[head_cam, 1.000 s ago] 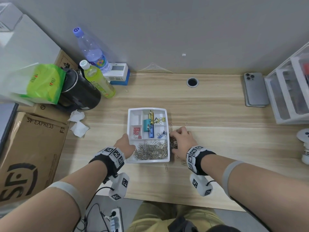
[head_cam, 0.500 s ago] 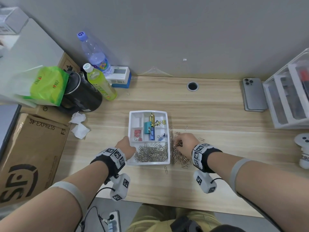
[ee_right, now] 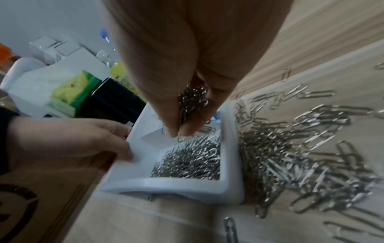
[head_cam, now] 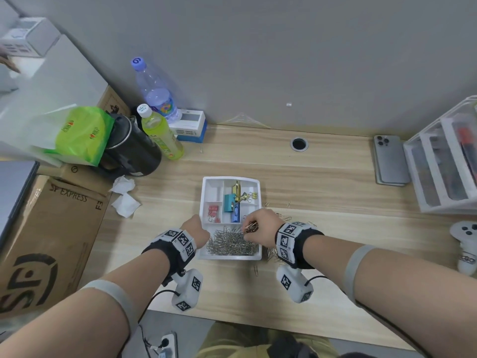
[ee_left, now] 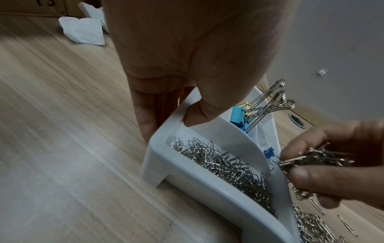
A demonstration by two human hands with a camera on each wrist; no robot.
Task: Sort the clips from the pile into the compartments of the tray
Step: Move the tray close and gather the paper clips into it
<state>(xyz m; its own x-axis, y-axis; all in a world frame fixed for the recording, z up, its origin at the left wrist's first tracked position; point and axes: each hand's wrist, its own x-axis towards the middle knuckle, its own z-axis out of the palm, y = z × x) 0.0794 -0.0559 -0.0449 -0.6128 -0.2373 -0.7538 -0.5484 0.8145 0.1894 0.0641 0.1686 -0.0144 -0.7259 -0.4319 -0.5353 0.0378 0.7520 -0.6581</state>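
Note:
A white compartment tray (head_cam: 205, 255) sits mid-desk. Its near long compartment holds a heap of silver paper clips (head_cam: 229, 244); other compartments hold binder clips (head_cam: 231, 202) and small red clips (head_cam: 213, 211). My left hand (head_cam: 197, 229) grips the tray's left rim (ee_left: 166, 125), thumb inside, fingers outside. My right hand (head_cam: 258, 228) hovers over the tray's right side, pinching a bunch of paper clips (ee_right: 192, 98) above the near compartment (ee_right: 187, 162). The loose pile of paper clips (ee_right: 301, 156) lies on the desk against the tray's right wall.
Bottles (head_cam: 161, 133), a black mug (head_cam: 131, 151), a green packet and a cardboard box (head_cam: 49, 228) crowd the left. A phone (head_cam: 389, 158) and white drawer unit (head_cam: 444, 161) stand at the right; a white controller (head_cam: 467, 244) lies by the right edge. Crumpled tissues (head_cam: 124, 197) lie left of the tray.
My right hand gathered clips from the pile on the desk, lifted, and moved left over the tray's near compartment. The left hand stays on the tray's rim.

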